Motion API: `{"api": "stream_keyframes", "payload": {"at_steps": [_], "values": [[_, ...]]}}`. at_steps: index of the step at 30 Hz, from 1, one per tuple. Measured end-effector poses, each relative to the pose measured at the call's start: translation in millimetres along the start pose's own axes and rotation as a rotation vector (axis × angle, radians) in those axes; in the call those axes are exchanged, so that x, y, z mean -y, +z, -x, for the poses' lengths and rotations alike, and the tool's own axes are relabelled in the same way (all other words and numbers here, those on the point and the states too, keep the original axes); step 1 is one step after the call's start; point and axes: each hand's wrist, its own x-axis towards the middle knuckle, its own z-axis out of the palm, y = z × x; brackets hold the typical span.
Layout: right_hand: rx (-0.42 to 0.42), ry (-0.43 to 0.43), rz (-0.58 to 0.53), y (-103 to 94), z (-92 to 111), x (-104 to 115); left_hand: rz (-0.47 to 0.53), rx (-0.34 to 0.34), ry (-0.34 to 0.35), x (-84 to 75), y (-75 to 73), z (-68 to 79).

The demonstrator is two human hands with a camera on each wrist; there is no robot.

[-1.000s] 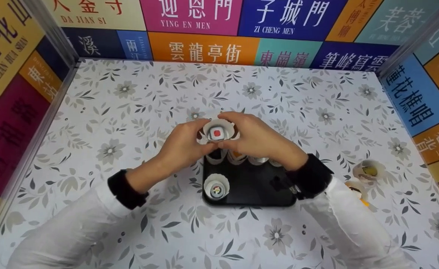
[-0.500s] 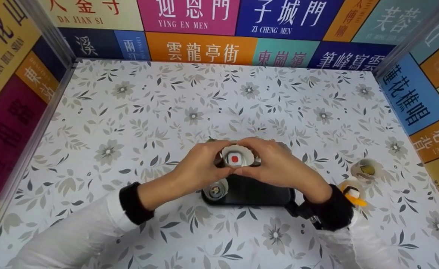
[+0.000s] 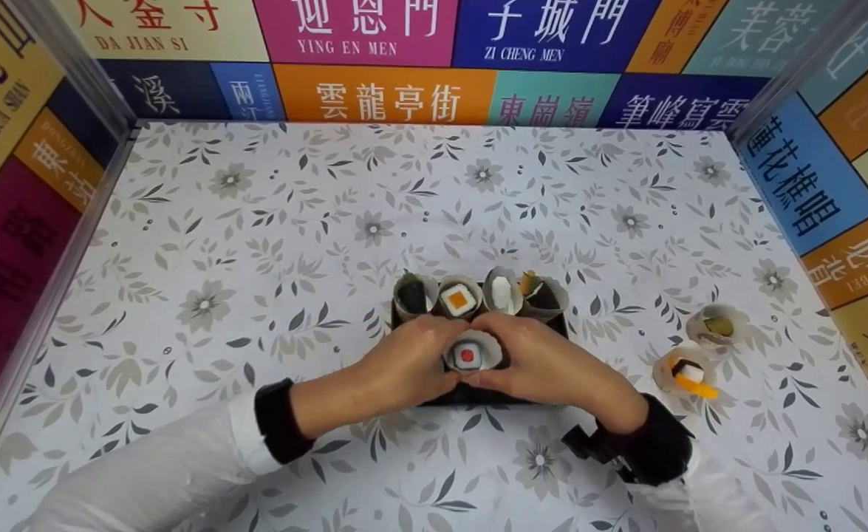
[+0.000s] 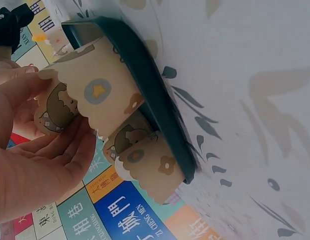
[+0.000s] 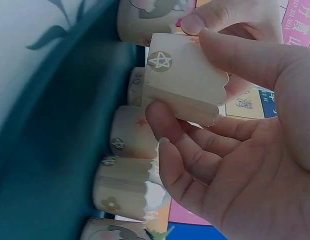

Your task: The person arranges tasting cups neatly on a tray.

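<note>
much of the tray hidden beneath hands and cup

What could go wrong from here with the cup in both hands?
The held cup could bump the front-left cup on the tray, which looks close in the left wrist view. The left hand and right hand both grip the held cup's thin wall, so squeezing might crease it. They may also nudge the row of cups just behind.
</note>
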Motion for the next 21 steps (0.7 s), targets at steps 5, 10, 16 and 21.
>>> {"api": "stream_keyframes", "payload": {"at_steps": [5,10,16,21], "values": [[0.021,0.011,0.002,8.4,1.7,-2.3,-0.03,0.038,-0.008,1.8,4.9,0.7],[0.048,0.004,0.03,16.3,2.9,-4.5,-0.035,0.03,0.012,4.0,6.8,3.0],[0.061,0.008,0.016,19.7,4.6,-6.6,-0.051,0.039,0.005,3.9,7.7,4.5],[0.053,0.003,0.015,21.8,5.7,-8.3,-0.085,0.044,0.007,2.6,8.1,4.9]]}}
